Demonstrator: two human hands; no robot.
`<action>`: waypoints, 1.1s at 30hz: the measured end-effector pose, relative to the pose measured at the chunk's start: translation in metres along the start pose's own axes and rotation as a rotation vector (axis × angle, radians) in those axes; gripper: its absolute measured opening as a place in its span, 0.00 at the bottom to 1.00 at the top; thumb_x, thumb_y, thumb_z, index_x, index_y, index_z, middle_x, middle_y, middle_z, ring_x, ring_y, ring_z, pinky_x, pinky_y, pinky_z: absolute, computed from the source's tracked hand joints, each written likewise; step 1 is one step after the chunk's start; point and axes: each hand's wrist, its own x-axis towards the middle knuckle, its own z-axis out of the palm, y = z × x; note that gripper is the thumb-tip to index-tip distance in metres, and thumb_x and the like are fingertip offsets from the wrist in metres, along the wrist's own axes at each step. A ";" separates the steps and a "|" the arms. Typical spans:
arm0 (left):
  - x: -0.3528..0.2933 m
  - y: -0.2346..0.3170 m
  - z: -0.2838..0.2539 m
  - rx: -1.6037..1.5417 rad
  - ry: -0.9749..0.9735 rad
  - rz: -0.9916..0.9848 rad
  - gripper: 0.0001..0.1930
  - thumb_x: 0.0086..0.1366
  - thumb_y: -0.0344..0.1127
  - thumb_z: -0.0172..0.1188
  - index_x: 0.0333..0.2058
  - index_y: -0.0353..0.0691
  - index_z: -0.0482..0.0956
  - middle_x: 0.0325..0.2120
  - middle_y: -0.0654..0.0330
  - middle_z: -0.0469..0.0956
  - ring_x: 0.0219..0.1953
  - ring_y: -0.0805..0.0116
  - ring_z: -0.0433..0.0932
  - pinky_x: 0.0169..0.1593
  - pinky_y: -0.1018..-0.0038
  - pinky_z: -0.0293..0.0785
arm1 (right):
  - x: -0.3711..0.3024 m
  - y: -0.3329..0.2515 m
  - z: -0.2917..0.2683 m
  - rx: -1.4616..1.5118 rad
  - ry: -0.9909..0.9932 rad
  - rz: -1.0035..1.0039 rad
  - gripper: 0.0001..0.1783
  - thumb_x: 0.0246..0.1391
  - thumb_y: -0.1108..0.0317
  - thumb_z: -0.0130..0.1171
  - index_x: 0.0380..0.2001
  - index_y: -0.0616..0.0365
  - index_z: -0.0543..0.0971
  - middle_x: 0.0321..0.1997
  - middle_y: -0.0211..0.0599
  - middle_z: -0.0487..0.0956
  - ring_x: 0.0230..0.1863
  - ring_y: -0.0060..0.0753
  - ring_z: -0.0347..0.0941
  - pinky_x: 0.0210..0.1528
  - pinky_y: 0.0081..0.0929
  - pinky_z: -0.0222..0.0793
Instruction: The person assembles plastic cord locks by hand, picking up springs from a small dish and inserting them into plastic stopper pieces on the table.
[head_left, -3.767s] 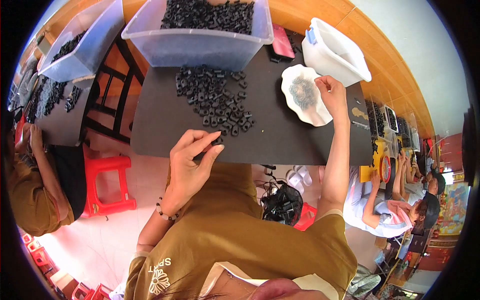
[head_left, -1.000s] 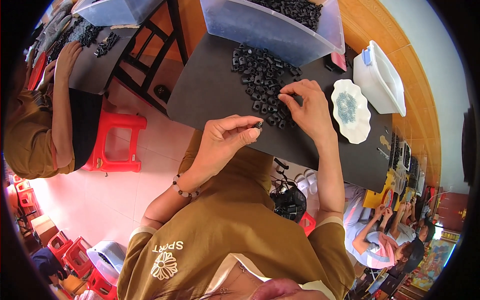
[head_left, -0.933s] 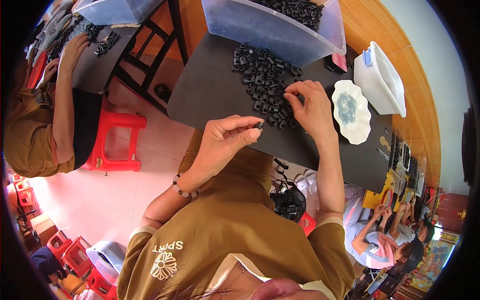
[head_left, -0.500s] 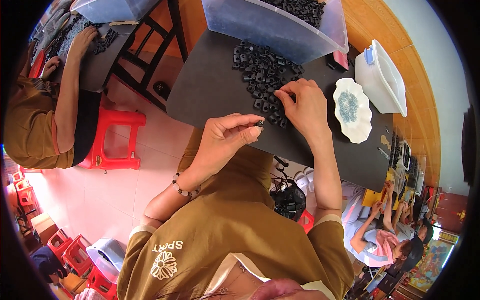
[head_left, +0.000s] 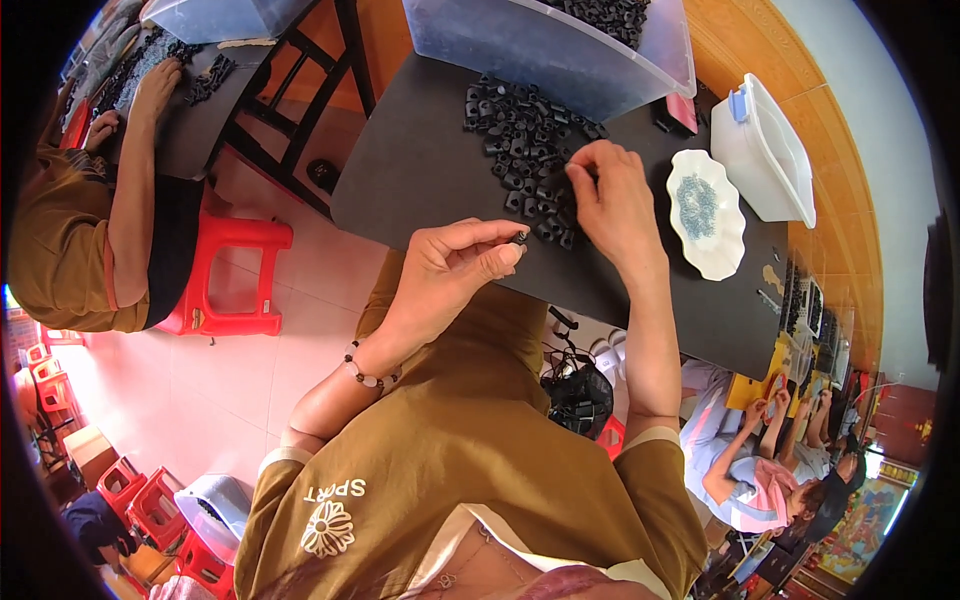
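Wht lettering (head_left: 337, 490) | wht flower emblem (head_left: 328, 530) beside it | on brn shirt (head_left: 500, 440), L chest

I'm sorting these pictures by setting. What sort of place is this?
Probably a small workshop: black parts lie heaped beside a tub holding many more, and a co-worker sits at another table.

From where I stand, there's room across the bench (head_left: 395, 140) left of the parts (head_left: 520, 125); the bin (head_left: 525, 68) walls off the back, and the right hand (head_left: 617, 205), dish (head_left: 720, 257) and tub (head_left: 752, 165) crowd the other side.
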 end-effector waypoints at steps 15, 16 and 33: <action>-0.002 0.000 0.021 0.115 -0.121 0.085 0.13 0.63 0.28 0.70 0.47 0.39 0.87 0.34 0.66 0.80 0.35 0.81 0.73 0.38 0.83 0.69 | -0.084 -0.026 -0.036 1.247 -0.158 0.316 0.09 0.64 0.69 0.64 0.40 0.65 0.81 0.34 0.27 0.80 0.35 0.13 0.71 0.40 0.13 0.65; -0.002 0.000 0.023 0.113 -0.127 0.095 0.14 0.63 0.27 0.70 0.47 0.39 0.87 0.34 0.65 0.80 0.35 0.81 0.74 0.38 0.82 0.70 | -0.087 -0.031 -0.036 1.266 -0.135 0.322 0.08 0.64 0.70 0.64 0.40 0.65 0.81 0.34 0.28 0.80 0.36 0.13 0.71 0.41 0.13 0.66; -0.007 0.001 0.033 0.262 -0.137 0.211 0.15 0.60 0.23 0.70 0.46 0.43 0.88 0.35 0.63 0.82 0.38 0.75 0.78 0.41 0.79 0.75 | -0.101 -0.031 -0.042 1.262 -0.019 0.287 0.06 0.60 0.76 0.67 0.38 0.67 0.81 0.36 0.30 0.80 0.35 0.12 0.72 0.40 0.12 0.68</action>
